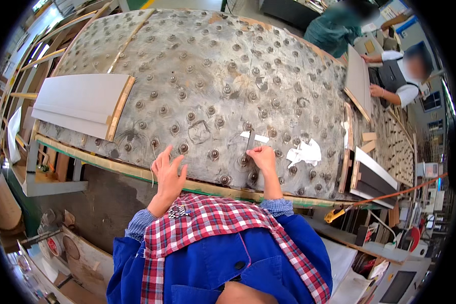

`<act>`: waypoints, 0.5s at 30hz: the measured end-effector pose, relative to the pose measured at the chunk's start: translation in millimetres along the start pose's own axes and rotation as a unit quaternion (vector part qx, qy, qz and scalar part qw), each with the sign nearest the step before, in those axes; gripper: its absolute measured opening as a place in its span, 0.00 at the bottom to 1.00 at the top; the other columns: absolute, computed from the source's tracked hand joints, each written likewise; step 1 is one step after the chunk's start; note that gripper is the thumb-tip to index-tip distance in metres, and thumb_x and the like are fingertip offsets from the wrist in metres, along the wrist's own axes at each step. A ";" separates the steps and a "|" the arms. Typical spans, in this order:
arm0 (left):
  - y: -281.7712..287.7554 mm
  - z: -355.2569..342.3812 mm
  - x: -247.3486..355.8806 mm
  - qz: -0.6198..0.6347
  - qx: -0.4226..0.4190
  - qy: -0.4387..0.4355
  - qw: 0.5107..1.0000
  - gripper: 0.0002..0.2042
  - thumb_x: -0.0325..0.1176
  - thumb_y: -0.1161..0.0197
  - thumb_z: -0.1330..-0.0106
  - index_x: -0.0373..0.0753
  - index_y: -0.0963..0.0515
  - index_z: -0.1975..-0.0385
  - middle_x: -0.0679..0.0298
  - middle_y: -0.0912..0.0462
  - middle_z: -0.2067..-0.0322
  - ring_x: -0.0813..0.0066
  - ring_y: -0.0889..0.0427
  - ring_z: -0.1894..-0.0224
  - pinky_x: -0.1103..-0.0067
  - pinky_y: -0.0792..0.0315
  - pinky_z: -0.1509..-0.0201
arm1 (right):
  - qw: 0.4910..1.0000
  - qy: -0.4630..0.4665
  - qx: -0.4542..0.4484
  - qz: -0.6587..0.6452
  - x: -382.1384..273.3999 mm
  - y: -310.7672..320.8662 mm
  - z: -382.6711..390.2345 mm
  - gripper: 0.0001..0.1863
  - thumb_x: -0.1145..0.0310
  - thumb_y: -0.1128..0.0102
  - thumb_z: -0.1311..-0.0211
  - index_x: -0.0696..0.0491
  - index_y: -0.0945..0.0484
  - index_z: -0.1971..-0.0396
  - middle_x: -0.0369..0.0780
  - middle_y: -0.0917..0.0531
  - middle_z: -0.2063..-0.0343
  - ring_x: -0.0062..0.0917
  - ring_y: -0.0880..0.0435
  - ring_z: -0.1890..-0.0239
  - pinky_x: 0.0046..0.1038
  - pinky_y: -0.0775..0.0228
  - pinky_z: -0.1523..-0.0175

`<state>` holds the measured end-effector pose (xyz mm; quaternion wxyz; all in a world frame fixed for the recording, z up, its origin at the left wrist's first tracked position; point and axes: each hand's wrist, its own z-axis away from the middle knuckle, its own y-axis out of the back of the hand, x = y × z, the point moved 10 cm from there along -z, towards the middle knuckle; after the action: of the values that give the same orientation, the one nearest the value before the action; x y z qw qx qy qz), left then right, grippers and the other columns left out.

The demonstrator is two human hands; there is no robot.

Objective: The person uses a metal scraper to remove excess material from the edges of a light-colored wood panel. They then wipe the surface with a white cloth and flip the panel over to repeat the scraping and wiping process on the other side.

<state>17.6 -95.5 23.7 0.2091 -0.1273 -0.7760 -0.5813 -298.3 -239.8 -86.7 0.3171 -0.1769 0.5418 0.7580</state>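
Note:
My right hand point(263, 158) is closed in a pinch on a narrow dark flat strip point(251, 139), which points away from me over the ball-studded metal table point(200, 109). I cannot make out what kind of tool or piece it is. Beneath and beside its far end lies a small white strip point(261, 138). Over the table's near edge, my left hand point(168, 172) is open, fingers spread. A thin pale cord point(153, 169) hangs just left of it; whether the two touch I cannot tell. Right of my right hand lies a crumpled white cloth or paper point(305, 153).
A large pale panel point(81, 104) rests on the table's left side. Dark and white boards point(372, 177) lie at the right, near a yellow-handled tool point(335, 215) on an orange hose. At the far right a co-worker holds another panel point(357, 81); a second person stands behind.

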 end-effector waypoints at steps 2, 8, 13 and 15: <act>7.7 5.5 4.9 0.028 -0.022 -0.020 0.999 0.15 0.32 0.34 0.46 0.42 0.21 0.57 0.54 0.37 0.39 0.53 0.38 0.40 0.60 0.49 0.38 | 0.999 -0.015 -0.012 -0.034 9.7 -13.5 12.7 0.12 0.60 0.30 0.57 0.53 0.15 0.79 0.41 0.15 0.80 0.28 0.17 0.76 0.28 0.26 0.66; -23.2 -13.2 -5.4 0.075 -0.068 -0.100 0.990 0.15 0.32 0.34 0.47 0.42 0.21 0.58 0.55 0.35 0.40 0.53 0.38 0.40 0.61 0.47 0.39 | 0.992 -0.059 0.097 -0.050 29.3 24.1 -11.1 0.13 0.59 0.33 0.55 0.54 0.15 0.78 0.44 0.16 0.79 0.31 0.16 0.75 0.30 0.26 0.66; 5.6 -19.1 -40.9 0.075 -0.069 -0.141 0.985 0.15 0.32 0.33 0.49 0.43 0.21 0.60 0.55 0.34 0.41 0.53 0.36 0.41 0.61 0.45 0.40 | 0.983 -0.055 0.157 0.075 -17.9 16.7 21.7 0.17 0.57 0.32 0.53 0.59 0.16 0.76 0.44 0.16 0.80 0.29 0.16 0.75 0.30 0.26 0.66; 17.2 -18.9 -57.9 0.080 -0.059 -0.151 0.984 0.13 0.31 0.34 0.49 0.42 0.20 0.61 0.55 0.34 0.41 0.53 0.36 0.42 0.62 0.45 0.41 | 0.978 -0.083 0.186 0.042 -7.3 10.2 20.4 0.16 0.57 0.30 0.54 0.57 0.15 0.77 0.42 0.17 0.82 0.25 0.19 0.80 0.28 0.28 0.71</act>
<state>79.5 -106.0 15.4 0.1274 -0.2875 -0.7504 -0.5814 -298.3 -225.0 -67.8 0.3560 -0.0280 0.6522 0.6687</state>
